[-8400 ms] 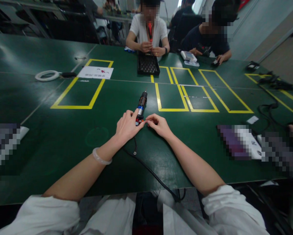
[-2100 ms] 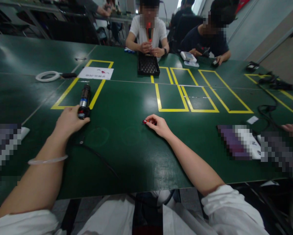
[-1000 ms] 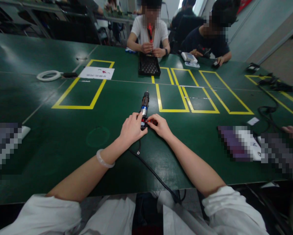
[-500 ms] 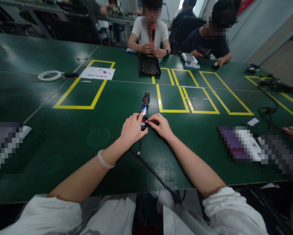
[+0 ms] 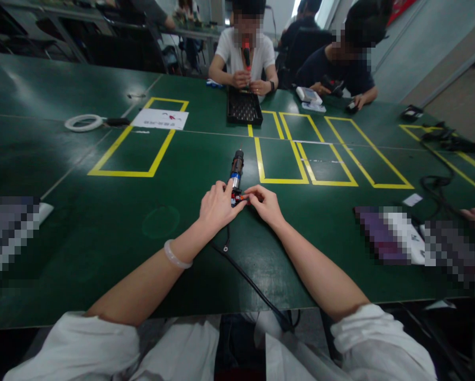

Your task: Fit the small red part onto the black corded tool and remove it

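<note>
On the green table in front of me lies a motor assembly [image 5: 236,172], a slim cylinder with a dark chuck-like tip pointing away and a blue and silver band. Red and black parts sit at its near end. My left hand [image 5: 217,203] is closed around that end, thumb towards the right. My right hand [image 5: 266,203] pinches a small red and orange part [image 5: 243,198] against the near end, mostly hidden by the fingertips. From under my left hand runs a black cord [image 5: 249,281] over the table's front edge. A short wire with a ring terminal [image 5: 225,248] lies beside it.
Across the table [image 5: 114,233] a person works over a black tray [image 5: 244,107], another beside them. Yellow tape outlines mark the top. A printed sheet [image 5: 161,118] and a white cable coil [image 5: 82,123] lie at left. Black cables [image 5: 455,132] lie at right.
Around two seconds ago my left hand held the motor assembly far left. It is back at the middle, against my right hand. Lately my left thumb has moved up to the small part.
</note>
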### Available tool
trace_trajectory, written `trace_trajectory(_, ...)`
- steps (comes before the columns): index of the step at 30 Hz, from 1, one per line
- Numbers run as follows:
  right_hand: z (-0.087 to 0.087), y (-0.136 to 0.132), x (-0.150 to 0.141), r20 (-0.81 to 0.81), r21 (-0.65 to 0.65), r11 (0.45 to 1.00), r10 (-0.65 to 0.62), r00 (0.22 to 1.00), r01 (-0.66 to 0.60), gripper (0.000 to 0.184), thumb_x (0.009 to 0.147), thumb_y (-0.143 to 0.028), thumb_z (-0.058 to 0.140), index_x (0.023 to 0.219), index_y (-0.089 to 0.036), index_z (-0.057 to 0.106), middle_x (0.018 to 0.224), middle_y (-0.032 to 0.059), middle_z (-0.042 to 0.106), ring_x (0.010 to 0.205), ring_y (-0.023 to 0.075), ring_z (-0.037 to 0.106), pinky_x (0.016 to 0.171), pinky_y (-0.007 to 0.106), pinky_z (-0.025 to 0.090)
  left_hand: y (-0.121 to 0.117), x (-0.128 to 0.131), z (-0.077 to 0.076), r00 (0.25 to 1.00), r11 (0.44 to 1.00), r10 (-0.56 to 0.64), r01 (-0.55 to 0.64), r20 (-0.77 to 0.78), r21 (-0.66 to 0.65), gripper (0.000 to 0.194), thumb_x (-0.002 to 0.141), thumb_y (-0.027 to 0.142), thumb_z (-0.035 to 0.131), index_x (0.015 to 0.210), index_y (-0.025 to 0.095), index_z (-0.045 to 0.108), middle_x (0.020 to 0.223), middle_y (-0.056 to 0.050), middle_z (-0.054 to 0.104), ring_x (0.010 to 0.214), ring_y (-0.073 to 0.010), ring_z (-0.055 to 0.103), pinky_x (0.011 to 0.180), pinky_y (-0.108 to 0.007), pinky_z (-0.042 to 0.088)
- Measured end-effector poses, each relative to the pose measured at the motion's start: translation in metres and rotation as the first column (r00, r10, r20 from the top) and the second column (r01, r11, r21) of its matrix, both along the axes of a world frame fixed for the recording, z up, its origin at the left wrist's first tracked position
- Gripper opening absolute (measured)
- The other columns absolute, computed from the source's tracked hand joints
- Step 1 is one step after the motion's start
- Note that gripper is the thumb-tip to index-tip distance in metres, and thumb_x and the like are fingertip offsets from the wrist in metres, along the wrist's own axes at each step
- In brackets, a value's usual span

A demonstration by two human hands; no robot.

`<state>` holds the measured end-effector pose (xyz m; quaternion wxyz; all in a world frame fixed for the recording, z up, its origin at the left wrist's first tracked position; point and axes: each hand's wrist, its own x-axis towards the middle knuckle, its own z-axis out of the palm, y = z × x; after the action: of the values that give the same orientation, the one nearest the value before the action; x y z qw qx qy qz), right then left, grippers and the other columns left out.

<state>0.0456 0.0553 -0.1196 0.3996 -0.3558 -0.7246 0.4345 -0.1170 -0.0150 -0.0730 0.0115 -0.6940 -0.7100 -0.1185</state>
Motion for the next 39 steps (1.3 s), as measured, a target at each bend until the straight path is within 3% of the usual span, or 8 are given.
trace_trajectory(6,-0.003,0.002,0.0,-0.084,-0.073,0.997,0.029,0.996,-0.035,0.014,0.085,-0.026,0.053,0.091,-0.018,0.063,0.084,0.003,0.073,0.063,0.0129,0.064,0.066,0.028,0.052,0.003,0.006,0.002,0.999,0.999,0.045,-0.045,-0.021,-0.003,0.064,0.093,0.056,0.044,0.144,0.018,0.041,0.116,-0.016,0.054,0.102,-0.0305,0.055,0.081,-0.038,0.045)
trace_trajectory(11,-0.004,0.003,0.001,-0.045,-0.035,0.998,0.046,0.998,-0.047,0.015,0.086,-0.028,0.054,0.093,-0.019,0.064,0.084,0.0022,0.072,0.065,0.013,0.063,0.067,0.028,0.051,0.003,0.005,0.003,0.998,0.999,0.044,-0.045,-0.051,-0.008,0.064,0.092,0.053,0.046,0.146,0.018,0.039,0.118,-0.016,0.054,0.103,-0.0297,0.054,0.08,-0.037,0.046)
trace_trajectory(19,-0.003,0.004,0.001,-0.052,-0.07,0.996,0.06,0.997,-0.063,0.015,0.086,-0.029,0.056,0.095,-0.019,0.063,0.084,0.0024,0.071,0.066,0.0125,0.063,0.067,0.027,0.05,-0.003,-0.021,0.009,0.995,0.996,0.056,-0.061,-0.078,-0.063,0.069,0.092,0.054,0.045,0.15,0.019,0.035,0.121,-0.018,0.052,0.106,-0.0317,0.052,0.084,-0.039,0.046)
trace_trajectory(23,-0.001,0.004,0.001,-0.048,-0.082,0.994,0.062,0.997,-0.066,0.014,0.086,-0.028,0.055,0.093,-0.018,0.063,0.082,0.0023,0.07,0.065,0.0122,0.063,0.067,0.027,0.049,-0.01,-0.055,0.013,0.989,0.987,0.114,-0.123,-0.093,-0.105,0.071,0.092,0.058,0.04,0.151,0.02,0.033,0.124,-0.019,0.049,0.107,-0.0336,0.052,0.083,-0.042,0.048)
trace_trajectory(28,-0.002,0.004,0.001,-0.049,-0.091,0.993,0.071,0.996,-0.075,0.014,0.087,-0.028,0.055,0.093,-0.018,0.063,0.083,0.0025,0.07,0.066,0.0126,0.063,0.068,0.028,0.05,-0.018,-0.116,0.014,0.973,0.962,0.219,-0.227,-0.069,-0.148,0.074,0.091,0.062,0.036,0.153,0.02,0.032,0.131,-0.022,0.045,0.114,-0.0385,0.049,0.084,-0.047,0.05)
trace_trajectory(33,-0.002,0.004,0.001,-0.034,-0.084,0.993,0.083,0.996,-0.086,0.014,0.087,-0.027,0.054,0.093,-0.018,0.063,0.083,0.0021,0.069,0.066,0.0125,0.063,0.069,0.028,0.05,-0.024,-0.182,0.01,0.931,0.907,0.365,-0.36,-0.018,-0.221,0.081,0.09,0.066,0.036,0.155,0.019,0.028,0.137,-0.024,0.04,0.118,-0.0413,0.046,0.091,-0.055,0.045)
trace_trajectory(39,-0.001,0.003,0.0,-0.019,-0.09,0.992,0.087,0.996,-0.089,0.014,0.087,-0.028,0.054,0.093,-0.019,0.063,0.082,0.0018,0.069,0.066,0.0124,0.062,0.067,0.027,0.049,-0.025,-0.251,0.003,0.883,0.847,0.464,-0.467,-0.075,-0.253,0.082,0.089,0.065,0.036,0.155,0.017,0.024,0.143,-0.025,0.035,0.121,-0.0404,0.043,0.094,-0.054,0.043)
